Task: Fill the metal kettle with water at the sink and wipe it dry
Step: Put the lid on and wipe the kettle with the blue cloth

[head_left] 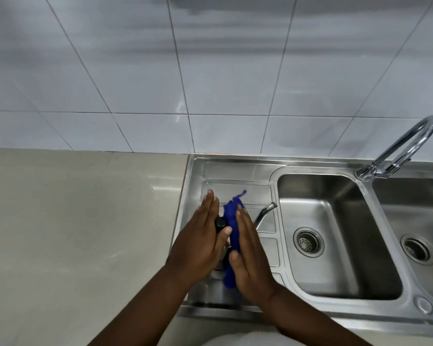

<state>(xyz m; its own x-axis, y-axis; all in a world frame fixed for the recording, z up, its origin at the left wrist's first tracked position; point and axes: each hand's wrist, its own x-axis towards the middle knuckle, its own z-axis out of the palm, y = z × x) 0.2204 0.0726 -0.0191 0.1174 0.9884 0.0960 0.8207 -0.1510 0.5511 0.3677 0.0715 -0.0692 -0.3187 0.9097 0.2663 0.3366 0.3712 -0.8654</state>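
Note:
The metal kettle stands on the sink's drainboard, mostly hidden under my hands; its spout points right and its black lid knob shows between them. My left hand lies flat against the kettle's left side, fingers straight, thumb by the knob. My right hand presses a blue cloth against the kettle's right side, and the cloth's end sticks up past my fingertips.
A stainless double sink lies to the right, with its left basin and drain and a right basin. A curved chrome tap rises at the back right. A beige counter spreads left; tiled wall behind.

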